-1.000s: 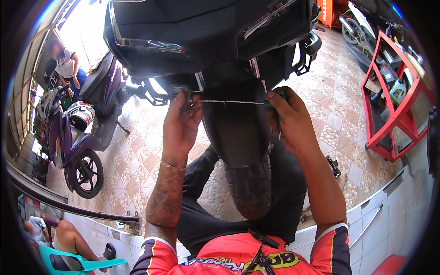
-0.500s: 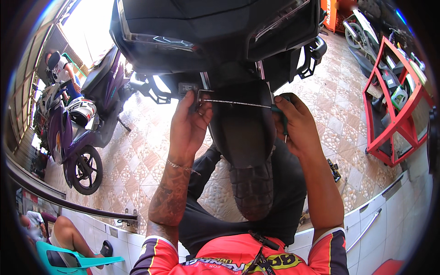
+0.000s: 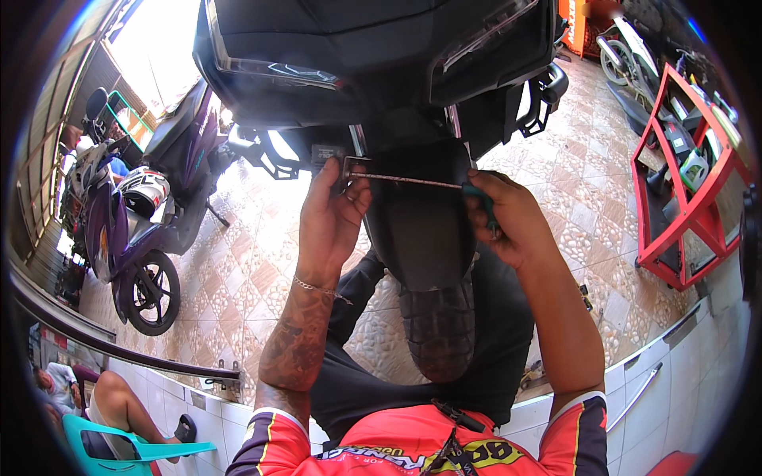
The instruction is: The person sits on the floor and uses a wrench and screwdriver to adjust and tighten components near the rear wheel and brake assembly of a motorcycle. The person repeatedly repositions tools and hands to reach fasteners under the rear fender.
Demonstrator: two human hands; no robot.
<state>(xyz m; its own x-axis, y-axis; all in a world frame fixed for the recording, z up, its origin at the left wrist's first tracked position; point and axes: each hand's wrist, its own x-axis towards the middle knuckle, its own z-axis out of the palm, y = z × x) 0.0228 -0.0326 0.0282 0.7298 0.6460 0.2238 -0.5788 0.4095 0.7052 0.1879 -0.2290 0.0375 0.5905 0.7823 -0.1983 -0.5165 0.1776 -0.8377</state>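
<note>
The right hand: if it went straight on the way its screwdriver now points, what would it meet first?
Most likely the small metal part in the left hand: the screwdriver in the right hand points at it, across the black fender. Depth is unclear, so touching cannot be confirmed.

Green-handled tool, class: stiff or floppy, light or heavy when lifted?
The tool is probably stiff: its shaft runs straight between the left hand and right hand. That shaft looks thin, suggesting lightness for its length.
</note>
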